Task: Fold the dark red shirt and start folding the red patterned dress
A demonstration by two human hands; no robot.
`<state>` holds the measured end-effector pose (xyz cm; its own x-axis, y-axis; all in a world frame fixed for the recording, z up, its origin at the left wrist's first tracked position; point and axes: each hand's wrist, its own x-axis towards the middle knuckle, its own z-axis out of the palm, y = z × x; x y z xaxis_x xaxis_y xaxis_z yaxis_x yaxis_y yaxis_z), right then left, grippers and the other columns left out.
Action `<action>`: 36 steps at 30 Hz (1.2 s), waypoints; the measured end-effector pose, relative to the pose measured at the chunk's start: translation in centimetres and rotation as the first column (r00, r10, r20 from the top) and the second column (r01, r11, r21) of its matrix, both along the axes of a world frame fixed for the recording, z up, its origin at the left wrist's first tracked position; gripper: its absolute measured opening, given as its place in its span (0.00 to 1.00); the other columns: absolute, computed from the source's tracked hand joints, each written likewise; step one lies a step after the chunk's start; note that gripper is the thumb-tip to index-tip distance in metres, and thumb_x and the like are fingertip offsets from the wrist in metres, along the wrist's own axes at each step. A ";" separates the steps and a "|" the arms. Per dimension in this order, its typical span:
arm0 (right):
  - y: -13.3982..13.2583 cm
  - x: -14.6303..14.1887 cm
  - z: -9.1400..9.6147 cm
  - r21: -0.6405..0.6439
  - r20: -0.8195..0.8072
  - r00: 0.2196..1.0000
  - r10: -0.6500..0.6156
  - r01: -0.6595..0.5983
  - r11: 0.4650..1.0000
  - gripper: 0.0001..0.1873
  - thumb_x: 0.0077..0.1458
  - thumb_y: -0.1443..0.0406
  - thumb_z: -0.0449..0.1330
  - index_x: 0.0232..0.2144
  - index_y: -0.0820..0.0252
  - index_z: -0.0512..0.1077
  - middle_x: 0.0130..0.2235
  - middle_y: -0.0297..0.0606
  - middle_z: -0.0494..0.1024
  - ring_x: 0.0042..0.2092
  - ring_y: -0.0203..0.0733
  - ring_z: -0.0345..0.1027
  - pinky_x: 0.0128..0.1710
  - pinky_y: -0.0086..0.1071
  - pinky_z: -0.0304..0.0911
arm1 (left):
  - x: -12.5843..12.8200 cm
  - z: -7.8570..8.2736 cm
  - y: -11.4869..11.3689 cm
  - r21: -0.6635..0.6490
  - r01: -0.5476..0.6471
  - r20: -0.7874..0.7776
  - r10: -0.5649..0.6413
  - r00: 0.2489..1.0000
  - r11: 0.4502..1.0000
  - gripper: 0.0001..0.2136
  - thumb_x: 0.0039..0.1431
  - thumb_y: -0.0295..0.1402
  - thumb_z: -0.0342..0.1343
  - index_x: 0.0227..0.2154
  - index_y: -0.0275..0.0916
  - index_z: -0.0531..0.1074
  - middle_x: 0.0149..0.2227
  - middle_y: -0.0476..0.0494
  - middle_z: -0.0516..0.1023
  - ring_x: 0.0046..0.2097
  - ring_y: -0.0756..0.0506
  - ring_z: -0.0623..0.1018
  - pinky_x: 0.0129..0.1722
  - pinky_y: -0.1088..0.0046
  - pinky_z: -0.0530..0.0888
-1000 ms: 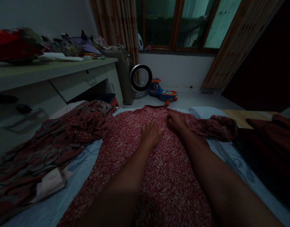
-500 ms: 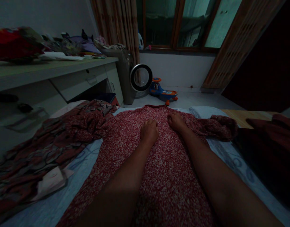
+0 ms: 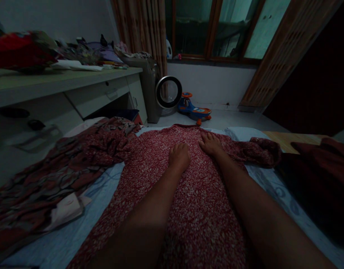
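Observation:
A red-and-white flecked knit sweater (image 3: 200, 194) lies spread on a light blue patterned bed cover (image 3: 104, 186), its neckline at the far end and its sleeves out to both sides. My left hand (image 3: 179, 157) rests on the upper middle of the sweater, fingers curled under at the knuckles; whether cloth is pinched beneath them is hidden. Farther up and to the right, my right hand (image 3: 210, 144) lies flat on the sweater near the collar, fingers spread. The knit around both hands looks mostly smooth.
Crumpled patterned clothing (image 3: 62, 160) lies at the left, partly under a sleeve. Dark folded cloth (image 3: 325, 160) is at the right. Beyond the bed are a cluttered desk (image 3: 76, 84), a washing machine with its round door (image 3: 169, 92) swung out, and a blue-orange ride-on toy (image 3: 192, 110).
My right hand has gone from curled fingers to lying flat with fingers spread. My left hand has shifted slightly right and nearer to me. The sweater looks almost the same.

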<state>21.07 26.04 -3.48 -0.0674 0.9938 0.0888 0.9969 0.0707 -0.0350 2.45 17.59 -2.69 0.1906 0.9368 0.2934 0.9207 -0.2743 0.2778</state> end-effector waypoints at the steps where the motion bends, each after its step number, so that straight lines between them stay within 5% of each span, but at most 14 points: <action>1: 0.1 0.0 -0.1 -0.014 0.001 1.000 -0.011 0.011 1.000 0.34 0.64 0.49 0.42 0.66 0.59 0.54 0.68 0.51 0.53 0.68 0.58 0.46 0.64 0.51 0.44 | 0.0 0.0 -0.1 -0.002 0.005 -0.001 -0.005 1.000 1.000 0.12 0.65 0.30 0.45 0.48 0.40 0.69 0.52 0.40 0.73 0.55 0.40 0.68 0.56 0.60 0.64; 8: 1.0 0.8 0.0 -0.064 -0.027 0.999 0.018 -0.019 0.998 0.34 0.63 0.48 0.43 0.65 0.57 0.56 0.68 0.49 0.54 0.68 0.56 0.45 0.64 0.50 0.45 | -0.1 0.2 -0.5 -0.037 -0.004 -0.008 0.003 1.000 0.999 0.16 0.65 0.30 0.43 0.53 0.38 0.67 0.57 0.38 0.71 0.59 0.40 0.66 0.59 0.57 0.61; 13: 0.7 1.5 0.8 0.106 -0.084 0.985 0.152 -0.143 0.984 0.23 0.62 0.57 0.49 0.54 0.64 0.67 0.59 0.52 0.68 0.60 0.52 0.59 0.61 0.43 0.53 | 0.0 0.0 -0.4 -0.036 -0.011 -0.008 0.011 1.000 0.999 0.15 0.65 0.31 0.44 0.52 0.39 0.67 0.57 0.39 0.70 0.59 0.40 0.66 0.60 0.57 0.61; 17: -2.7 -0.1 1.1 0.258 -0.126 0.950 0.286 -0.246 0.934 0.19 0.62 0.64 0.47 0.50 0.66 0.69 0.56 0.53 0.71 0.58 0.51 0.62 0.61 0.43 0.54 | -0.1 -0.2 -0.4 -0.029 -0.004 -0.015 0.004 1.000 1.000 0.15 0.66 0.31 0.43 0.53 0.39 0.67 0.58 0.38 0.70 0.60 0.40 0.65 0.60 0.57 0.61; 21: -7.8 -1.9 0.4 0.213 -0.187 0.882 0.433 -0.394 0.894 0.24 0.62 0.66 0.46 0.58 0.65 0.65 0.61 0.49 0.68 0.61 0.47 0.59 0.63 0.42 0.53 | -0.3 -0.4 -0.2 0.009 0.005 0.006 -0.005 1.000 1.000 0.18 0.66 0.31 0.45 0.57 0.38 0.63 0.64 0.38 0.64 0.64 0.40 0.61 0.62 0.57 0.59; 24: -10.0 -1.6 0.1 0.131 -0.192 0.889 0.415 -0.396 0.909 0.26 0.63 0.62 0.45 0.61 0.64 0.63 0.63 0.48 0.65 0.64 0.46 0.57 0.64 0.43 0.51 | -0.4 -0.5 -0.2 0.012 0.045 0.008 -0.045 0.999 0.999 0.17 0.66 0.31 0.45 0.56 0.40 0.65 0.62 0.40 0.66 0.63 0.41 0.63 0.62 0.58 0.59; 28: -9.8 0.8 0.3 0.042 -0.111 0.932 0.345 -0.342 0.939 0.30 0.65 0.57 0.46 0.63 0.69 0.60 0.66 0.51 0.60 0.67 0.48 0.52 0.66 0.42 0.47 | -0.6 -0.4 -0.4 -0.018 0.106 -0.003 -0.106 0.994 0.994 0.14 0.67 0.35 0.47 0.52 0.43 0.67 0.57 0.42 0.72 0.59 0.42 0.67 0.61 0.59 0.60; 36: -10.2 3.8 1.3 0.059 -0.022 0.981 0.191 -0.189 0.980 0.25 0.65 0.57 0.48 0.58 0.66 0.65 0.64 0.51 0.62 0.67 0.50 0.50 0.66 0.45 0.45 | -0.4 -0.2 -0.8 0.002 0.089 -0.023 -0.089 0.996 0.996 0.14 0.66 0.36 0.49 0.52 0.41 0.67 0.57 0.41 0.71 0.59 0.40 0.68 0.60 0.58 0.60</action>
